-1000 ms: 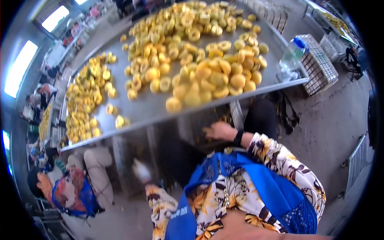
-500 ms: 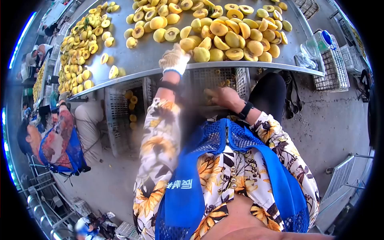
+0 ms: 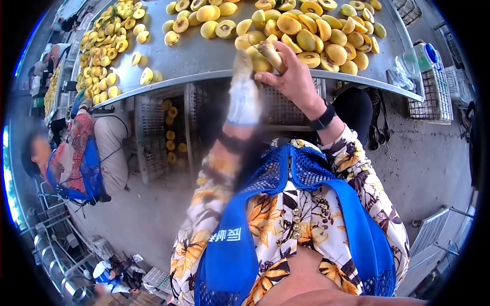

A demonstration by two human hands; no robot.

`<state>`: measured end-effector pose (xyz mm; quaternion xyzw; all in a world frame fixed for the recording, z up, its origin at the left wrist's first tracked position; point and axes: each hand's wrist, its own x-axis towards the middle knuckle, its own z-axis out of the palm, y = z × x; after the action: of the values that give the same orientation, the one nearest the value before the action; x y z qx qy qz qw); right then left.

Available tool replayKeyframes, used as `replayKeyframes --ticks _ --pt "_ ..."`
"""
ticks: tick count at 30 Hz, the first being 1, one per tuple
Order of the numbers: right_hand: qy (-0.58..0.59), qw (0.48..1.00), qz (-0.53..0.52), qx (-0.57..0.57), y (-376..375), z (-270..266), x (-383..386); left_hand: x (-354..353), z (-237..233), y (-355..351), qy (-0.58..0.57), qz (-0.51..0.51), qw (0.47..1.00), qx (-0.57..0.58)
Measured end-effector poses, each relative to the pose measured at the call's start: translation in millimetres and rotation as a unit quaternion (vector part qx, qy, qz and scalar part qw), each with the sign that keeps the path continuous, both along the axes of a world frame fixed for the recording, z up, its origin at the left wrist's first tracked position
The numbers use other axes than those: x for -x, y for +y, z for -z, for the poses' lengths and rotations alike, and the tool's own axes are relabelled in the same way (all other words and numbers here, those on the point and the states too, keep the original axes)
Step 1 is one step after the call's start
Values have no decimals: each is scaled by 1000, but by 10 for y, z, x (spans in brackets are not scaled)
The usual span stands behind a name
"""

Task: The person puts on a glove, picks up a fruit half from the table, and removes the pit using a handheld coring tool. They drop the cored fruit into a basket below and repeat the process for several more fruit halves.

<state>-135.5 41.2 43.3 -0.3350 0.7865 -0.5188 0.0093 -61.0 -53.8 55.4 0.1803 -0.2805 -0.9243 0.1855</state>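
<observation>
My left hand, in a white knitted glove, reaches up over the table's front edge. Motion smears its fingers, which overlap a yellow peach half at the near side of the pile. Close beside it on the right is my bare right hand, with a dark band on the wrist. Its thumb and fingers are closed around a short tan stick, like a wooden handle. The far end of that handle points up-left toward the gloved fingers. Halved yellow peaches lie heaped just beyond both hands.
The metal table has a raised front edge. More halves form a long pile at the left. Plastic crates stand underneath, one with fruit in it. A clear jug and a wire basket are at the right. A co-worker sits at the left.
My right hand has come up from the crate under the table to beside my left hand. My left hand has moved right and slightly back toward me.
</observation>
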Motion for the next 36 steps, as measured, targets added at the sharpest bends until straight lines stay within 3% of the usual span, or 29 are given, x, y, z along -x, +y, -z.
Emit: replayKeyframes --ticks 1,3,5,6,7,8,9,11,13,18,19,20,21,22,24,26,29,30,33,34,36 --pt "-6 999 -30 -15 -1 -46 14 -47 150 49 -1 -19 993 113" --pt "-9 998 -54 -23 32 -26 32 -91 397 30 -26 -14 978 207" --pt "-22 996 -83 -16 84 -28 41 -66 413 -139 -75 34 982 170" --pt "-10 994 -109 -15 105 -23 49 -117 306 -250 -128 106 979 121" --pt "4 991 -135 -13 120 -16 64 -171 247 -343 -113 102 878 454" --pt "17 987 -162 -11 128 -13 64 -194 245 -371 -78 95 765 632" --pt "-28 983 -179 -15 113 6 56 -218 243 -399 -46 43 625 778" --pt "10 987 -160 -20 50 37 30 -194 321 -441 33 -44 515 856" --pt "24 987 -153 -33 -20 12 -1 -206 484 -382 7 -50 665 745" --pt "1 980 -186 -69 -76 -86 2 -251 474 -329 -228 13 846 482" --pt "-18 978 -191 -86 -90 -126 5 -239 357 -316 -226 10 906 357" --pt "-101 982 -156 -24 -161 25 43 -228 196 -284 -217 5 949 228" --pt "-249 955 -155 37 -154 109 109 -232 118 -282 -202 -1 975 95" --pt "-392 903 -149 96 -163 69 145 -248 126 -307 -167 -5 984 61" --pt "-535 806 -165 192 -193 143 228 -296 165 -384 -95 -14 995 -5" --pt "-517 828 -146 162 -332 67 170 -399 128 -459 -81 -31 996 1" --pt "-400 905 -115 92 -579 46 244 -513 75 -505 -40 -47 998 -24" --pt "-443 877 -126 135 -642 54 309 -580 129 -554 -5 -29 998 -56" --pt "-418 890 -160 86 -849 119 428 -615 162 -631 29 -52 996 -62" --pt "-128 967 -127 -178 -1016 190 514 -620 153 -631 27 -72 996 -50" --pt "170 961 -85 -202 -1053 356 485 -649 129 -658 37 -47 996 -72"
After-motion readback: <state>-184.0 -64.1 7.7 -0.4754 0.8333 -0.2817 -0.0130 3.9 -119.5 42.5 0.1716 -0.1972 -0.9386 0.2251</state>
